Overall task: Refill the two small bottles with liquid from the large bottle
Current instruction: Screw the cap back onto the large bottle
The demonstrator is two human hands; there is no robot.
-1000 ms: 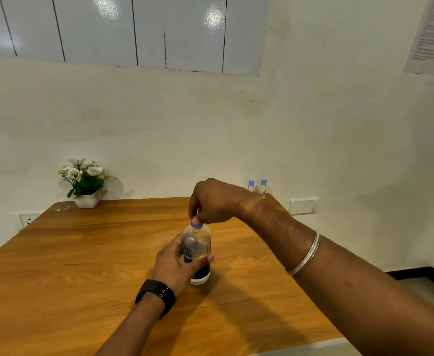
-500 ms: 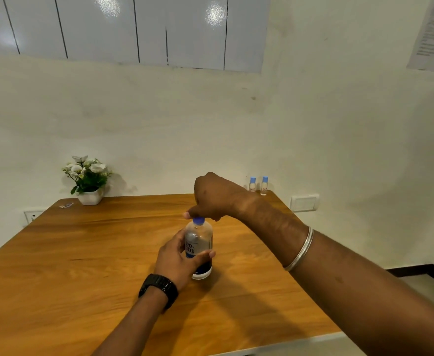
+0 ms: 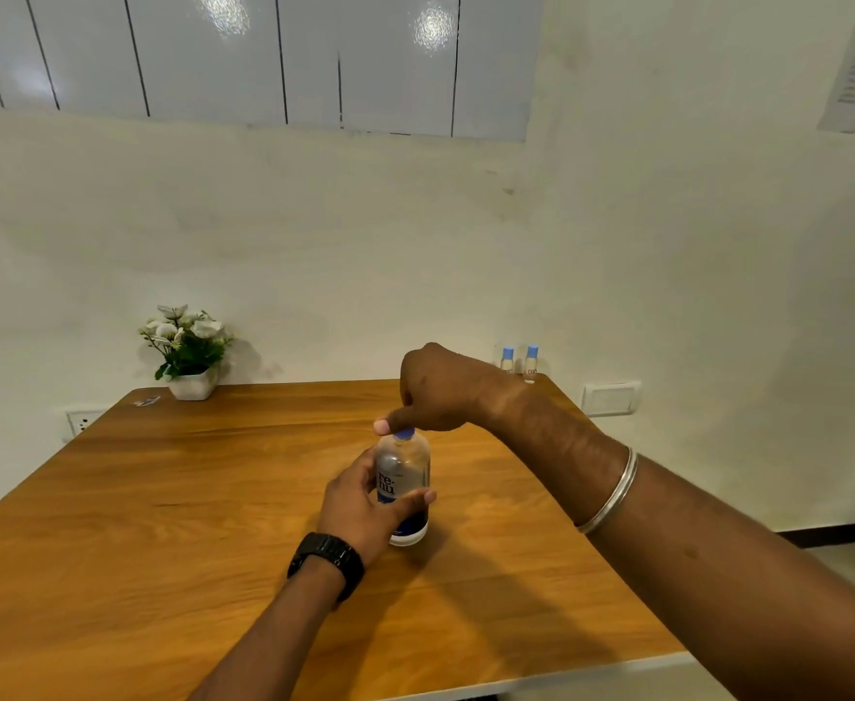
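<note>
While my left hand (image 3: 364,503) grips the large bottle (image 3: 404,490) upright on the counter (image 3: 162,523), my right hand (image 3: 438,392), pinching its blue cap (image 3: 404,435), has twisted further, so I judge uncapping underway.

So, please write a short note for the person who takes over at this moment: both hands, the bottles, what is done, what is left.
Left hand: grips the large bottle, which stands upright on the wooden table.
Right hand: fingers curled round the blue cap, which is on the bottle.
Two small bottles: far right corner of the table, by the wall, upright, blue caps on.
Done: large bottle steadied, cap gripped.
Left: take the cap off, open the small bottles, fill both, close everything.
</note>
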